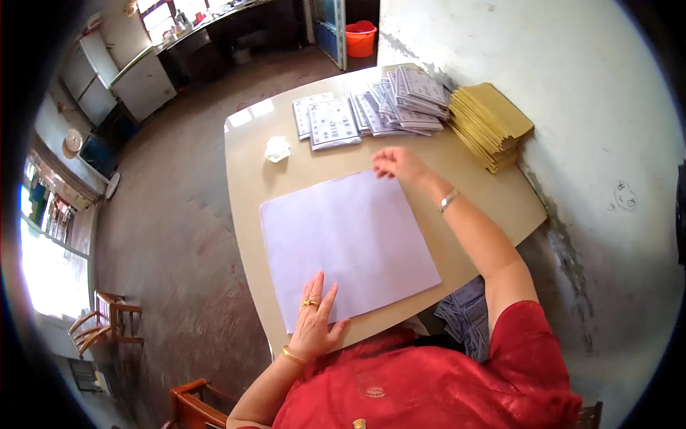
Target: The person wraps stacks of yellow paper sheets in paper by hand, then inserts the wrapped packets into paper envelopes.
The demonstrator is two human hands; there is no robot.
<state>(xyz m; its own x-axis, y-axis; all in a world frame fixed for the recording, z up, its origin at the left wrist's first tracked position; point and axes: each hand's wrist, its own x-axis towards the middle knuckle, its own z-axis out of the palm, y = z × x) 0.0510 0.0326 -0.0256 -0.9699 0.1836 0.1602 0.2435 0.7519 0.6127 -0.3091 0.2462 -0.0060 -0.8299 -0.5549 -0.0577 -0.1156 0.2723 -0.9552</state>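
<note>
A stack of pale lavender paper sheets lies flat on the table in front of me. My left hand rests on its near left part, fingers stretched out and open, with a ring and a gold bracelet showing. At the far right corner of the paper is my right hand, its fingers curled together and slightly blurred. Whether they pinch the paper's corner is hidden. Just beyond that hand lie piles of folded printed paper packets. A stack of yellow-brown paper sits to their right, beside the wall.
A crumpled white paper lies near the left edge of the beige table. More printed packets are below the table's near right edge. A wooden chair stands on the floor at left, and an orange bucket is at the back.
</note>
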